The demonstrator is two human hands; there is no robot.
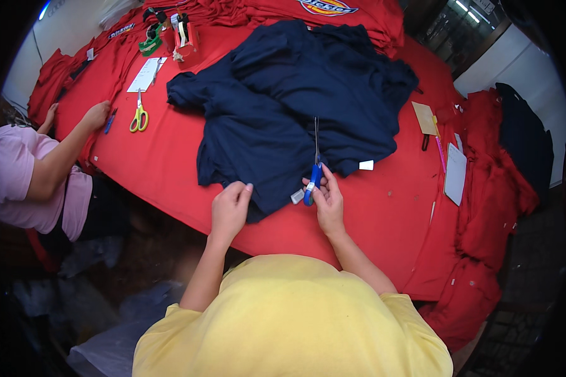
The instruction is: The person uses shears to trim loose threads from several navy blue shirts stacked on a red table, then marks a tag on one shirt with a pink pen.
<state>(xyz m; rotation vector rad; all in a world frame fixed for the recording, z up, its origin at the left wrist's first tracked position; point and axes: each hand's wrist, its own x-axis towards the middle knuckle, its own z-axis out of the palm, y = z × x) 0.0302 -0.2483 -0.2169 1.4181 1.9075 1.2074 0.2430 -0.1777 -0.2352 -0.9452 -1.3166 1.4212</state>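
A dark navy garment lies crumpled across the red-covered table in front of me. My left hand is closed, thumb against fingers, pinching the garment's near edge at its lower left. In my right hand I hold scissors by their blue handles; the blades point away from me over the navy cloth, and they look closed or nearly so. One white label shows at the garment's near edge, just left of the scissors. Another white label sits by the edge, further right.
On the left, another person in a pink top handles red cloth. Yellow-handled scissors, a paper sheet and a red tape dispenser lie far left. Red garments hang over the right edge, near a white pad.
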